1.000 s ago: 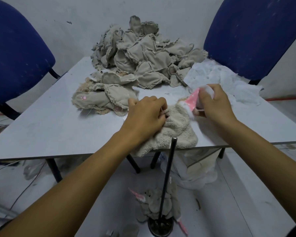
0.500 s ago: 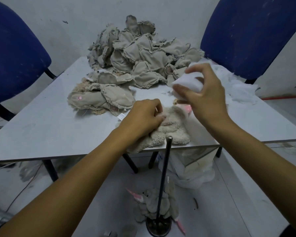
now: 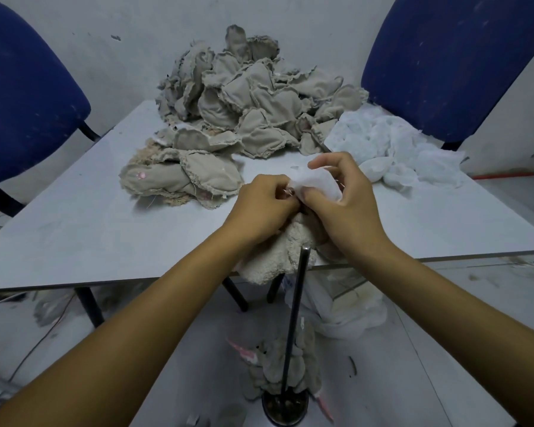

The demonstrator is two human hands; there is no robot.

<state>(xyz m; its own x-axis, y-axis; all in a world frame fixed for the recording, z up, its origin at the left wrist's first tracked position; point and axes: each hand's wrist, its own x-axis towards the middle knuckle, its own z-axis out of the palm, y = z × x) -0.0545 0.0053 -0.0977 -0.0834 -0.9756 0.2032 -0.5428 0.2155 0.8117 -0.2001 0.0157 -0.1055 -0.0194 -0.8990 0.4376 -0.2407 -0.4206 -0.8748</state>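
A fluffy cream plush skin point(image 3: 275, 257) lies at the front edge of the grey table point(image 3: 105, 235) and hangs a little over it. My left hand point(image 3: 264, 208) grips the skin's upper end, fingers curled round its opening. My right hand point(image 3: 339, 198) holds a wad of white stuffing point(image 3: 313, 181) against that opening, pinched between thumb and fingers. The two hands touch.
A heap of unstuffed beige skins point(image 3: 247, 100) fills the table's back; two more point(image 3: 179, 177) lie at the left. Loose white stuffing point(image 3: 395, 146) sits back right. Blue chairs point(image 3: 25, 97) flank the table. A black rod on a stand point(image 3: 293, 328) rises in front, plush pieces point(image 3: 278, 368) on the floor.
My right hand let go of the skin's pink part, picked up a wad of stuffing from the right, and brought it down to the opening that my left hand holds.
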